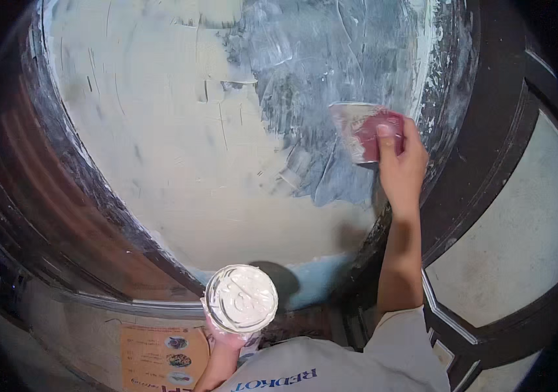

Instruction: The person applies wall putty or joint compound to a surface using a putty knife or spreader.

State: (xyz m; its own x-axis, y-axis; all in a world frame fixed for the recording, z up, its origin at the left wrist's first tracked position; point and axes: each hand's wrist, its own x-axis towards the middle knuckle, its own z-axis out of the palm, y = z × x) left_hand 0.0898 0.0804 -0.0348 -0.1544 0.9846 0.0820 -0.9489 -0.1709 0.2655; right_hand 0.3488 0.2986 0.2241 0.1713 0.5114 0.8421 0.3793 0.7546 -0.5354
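Observation:
My right hand (402, 153) grips a red putty spreader (374, 130) smeared with pale putty, its thumb on the near face. The spreader is at the right part of a wall panel (181, 150); whether its edge touches the surface I cannot tell. Cream putty covers the left and lower panel, while a blue-grey patch (331, 78) shows at the upper right. Low in front of my body, my left hand (230, 336) holds up a round tub (241, 298) of whitish putty. The tub hides most of that hand's fingers.
Dark, putty-smeared frame strips (106, 189) border the panel on both sides. Brown wooden moulding (83, 215) runs along the left. To the right stands a dark frame with a pale inset (514, 242). An orange printed sheet (161, 356) lies below, left of my left forearm.

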